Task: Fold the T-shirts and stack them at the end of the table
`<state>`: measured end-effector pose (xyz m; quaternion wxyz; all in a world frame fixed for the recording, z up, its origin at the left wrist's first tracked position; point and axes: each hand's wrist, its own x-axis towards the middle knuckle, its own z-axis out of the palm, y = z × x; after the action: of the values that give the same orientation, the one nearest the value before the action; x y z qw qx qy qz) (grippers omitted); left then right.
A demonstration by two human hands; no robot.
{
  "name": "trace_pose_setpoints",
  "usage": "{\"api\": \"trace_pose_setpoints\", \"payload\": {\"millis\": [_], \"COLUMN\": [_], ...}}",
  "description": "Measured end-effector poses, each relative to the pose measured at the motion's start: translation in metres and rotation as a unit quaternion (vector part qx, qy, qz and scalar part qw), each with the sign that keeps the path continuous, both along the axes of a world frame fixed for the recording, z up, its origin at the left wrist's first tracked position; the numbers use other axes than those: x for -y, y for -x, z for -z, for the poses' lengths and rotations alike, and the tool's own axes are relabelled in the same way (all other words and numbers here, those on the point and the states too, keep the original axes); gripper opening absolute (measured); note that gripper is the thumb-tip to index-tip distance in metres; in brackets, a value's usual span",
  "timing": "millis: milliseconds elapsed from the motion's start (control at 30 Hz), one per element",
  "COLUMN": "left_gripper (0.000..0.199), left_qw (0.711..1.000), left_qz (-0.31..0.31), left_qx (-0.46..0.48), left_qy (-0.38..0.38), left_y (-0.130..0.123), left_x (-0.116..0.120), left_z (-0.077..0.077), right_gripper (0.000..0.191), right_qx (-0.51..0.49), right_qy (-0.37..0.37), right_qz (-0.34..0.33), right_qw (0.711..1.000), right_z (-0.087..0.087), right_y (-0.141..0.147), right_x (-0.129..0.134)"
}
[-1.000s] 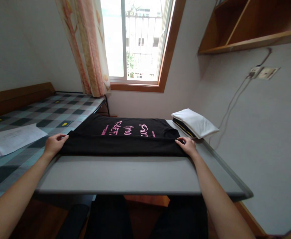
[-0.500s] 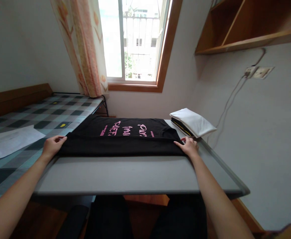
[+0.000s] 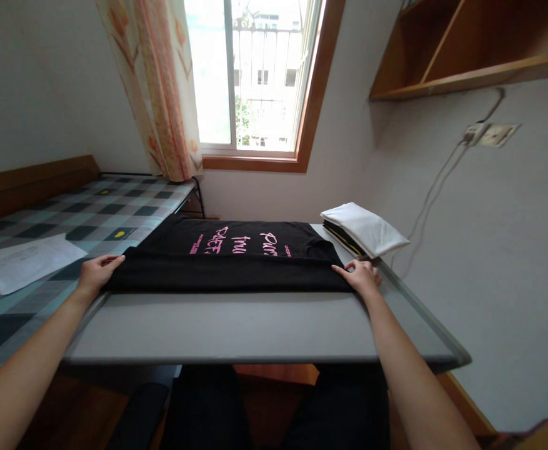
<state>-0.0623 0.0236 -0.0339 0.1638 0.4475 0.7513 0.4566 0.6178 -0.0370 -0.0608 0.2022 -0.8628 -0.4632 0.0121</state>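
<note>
A black T-shirt (image 3: pixel 236 273) with pink lettering lies sideways across the grey table (image 3: pixel 227 325). Its near side is folded over in a long strip that covers part of the lettering. My left hand (image 3: pixel 96 273) pinches the left end of this strip between thumb and fingers. At the opposite end, my right hand (image 3: pixel 362 275) has its thumb and fingers closed on the shirt's edge. The cloth between both hands lies flat and straight.
Behind my right hand, a stack of folded clothes with a white one (image 3: pixel 365 228) on top sits at the table's right edge. A checkered bed (image 3: pixel 128 209) with paper sheets (image 3: pixel 32 265) stands to the left. A wooden shelf (image 3: pixel 480 72) hangs at upper right.
My right hand has shifted slightly to the right along the folded strip. My left hand and the shirt look almost the same.
</note>
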Motion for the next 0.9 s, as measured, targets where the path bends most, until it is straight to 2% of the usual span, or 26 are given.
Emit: {"api": "trace_pose_setpoints", "payload": {"millis": [167,233,300,333,400,467,500,567,633,700,833,900], "left_gripper": [0.018,0.02,0.024,0.027,0.032,0.034,0.035,0.035,0.037,0.042,0.045,0.043], "left_qw": [1.0,0.999,0.992,0.98,0.934,0.888,0.881,0.887,0.897,0.893,0.87,0.862], "left_qz": [0.005,0.011,0.013,0.006,-0.012,-0.004,0.026,0.132,0.245,0.342,0.437,0.45], "left_qx": [0.008,-0.029,-0.124,-0.198,-0.357,-0.46,-0.473,-0.442,-0.367,-0.293,-0.224,-0.233], "left_qy": [-0.005,0.005,0.027,0.034,0.024,-0.006,-0.015,-0.015,-0.014,-0.02,-0.039,-0.037], "left_y": [0.001,0.002,0.001,-0.002,-0.013,-0.03,-0.04,-0.062,-0.086,-0.112,-0.164,-0.185], "left_x": [0.0,0.001,0.004,0.007,0.012,0.015,0.014,0.009,-0.001,-0.012,-0.028,-0.034], "left_z": [0.0,0.001,0.0,0.0,-0.002,-0.005,-0.007,-0.009,-0.01,-0.009,0.001,0.006], "right_gripper": [0.049,0.05,0.051,0.051,0.051,0.048,0.046,0.043,0.04,0.034,0.034,0.031], "right_qx": [0.011,0.013,0.015,0.016,0.018,0.03,0.047,0.097,0.135,0.133,0.113,0.111], "right_qy": [-0.022,-0.027,-0.027,-0.025,-0.019,-0.019,-0.024,-0.04,-0.044,-0.025,0.031,0.039], "right_qz": [-0.006,-0.007,-0.007,-0.006,-0.005,-0.023,-0.047,-0.117,-0.182,-0.213,-0.217,-0.211], "right_qw": [1.0,1.0,0.999,1.0,1.0,0.999,0.998,0.988,0.973,0.968,0.969,0.97], "right_z": [0.004,0.005,0.005,0.005,0.003,0.0,-0.002,-0.008,-0.015,-0.021,-0.023,-0.019], "right_y": [-0.001,-0.001,-0.001,-0.001,0.0,0.002,0.003,0.006,0.012,0.018,0.029,0.031], "right_x": [-0.002,-0.003,-0.003,-0.002,0.0,0.002,0.002,0.002,-0.003,-0.009,-0.023,-0.027]}}
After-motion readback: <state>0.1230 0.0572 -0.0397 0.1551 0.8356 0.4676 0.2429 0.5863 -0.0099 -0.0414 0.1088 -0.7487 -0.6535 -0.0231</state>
